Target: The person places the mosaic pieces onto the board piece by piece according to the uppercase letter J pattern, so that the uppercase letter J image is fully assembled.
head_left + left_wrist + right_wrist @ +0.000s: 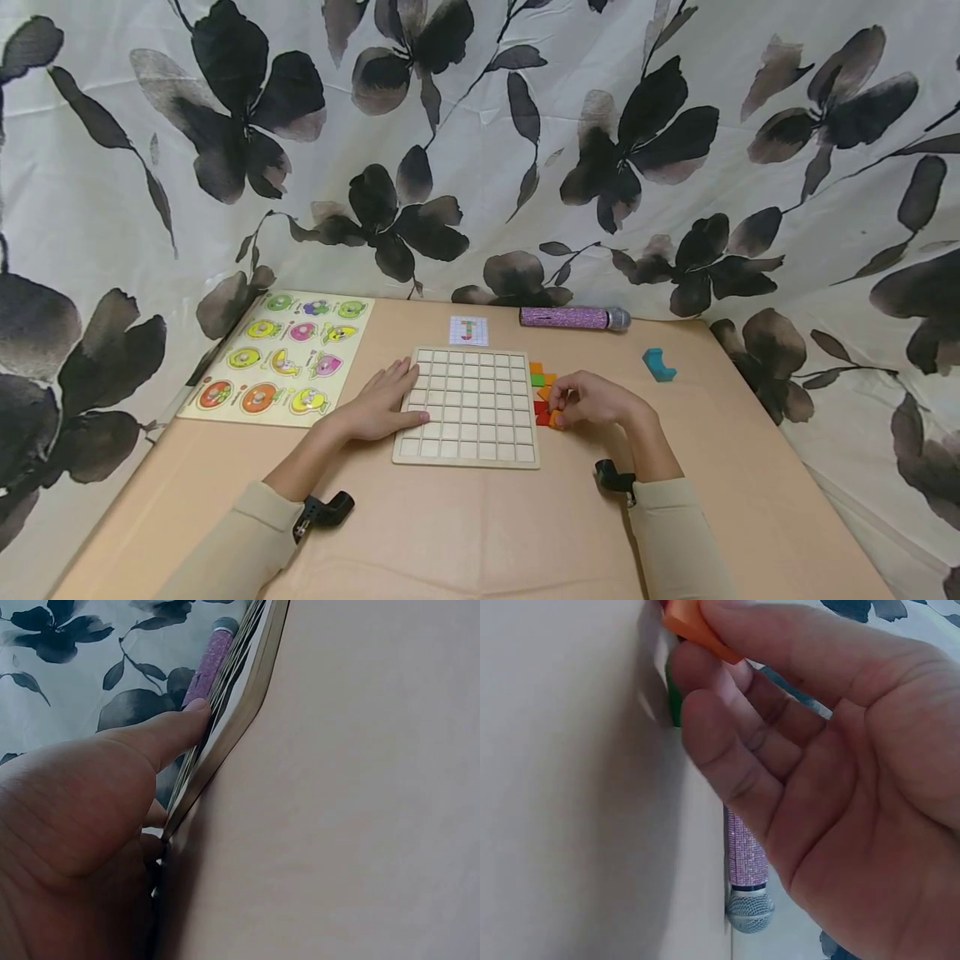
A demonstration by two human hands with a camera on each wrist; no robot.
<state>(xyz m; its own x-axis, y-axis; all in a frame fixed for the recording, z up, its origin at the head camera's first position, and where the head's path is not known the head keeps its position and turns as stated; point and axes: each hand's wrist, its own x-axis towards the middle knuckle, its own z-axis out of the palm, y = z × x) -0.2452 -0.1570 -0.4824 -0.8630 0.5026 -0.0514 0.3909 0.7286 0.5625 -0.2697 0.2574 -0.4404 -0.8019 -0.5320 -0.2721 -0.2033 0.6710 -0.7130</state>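
Observation:
A pale wooden grid board (468, 408) with rows of square cells lies in the middle of the table. My left hand (381, 402) rests on its left edge, fingers extended forward and thumb over the lower left cells; the left wrist view shows the thumb (169, 735) on the rim. Beside the board's right edge, my right hand (596, 400) pinches a small orange block (697, 626) between thumb and fingers. Under and around those fingertips lie small red blocks (541, 408), a green block (537, 380) and other orange blocks (536, 367).
Behind the board sits a small pattern card (468, 331) with a coloured shape. A purple glittery microphone (566, 318) lies at the back edge. A blue curved object (659, 365) is at the right. On the left lies a fruit picture sheet (292, 358). A floral curtain (480, 150) hangs behind.

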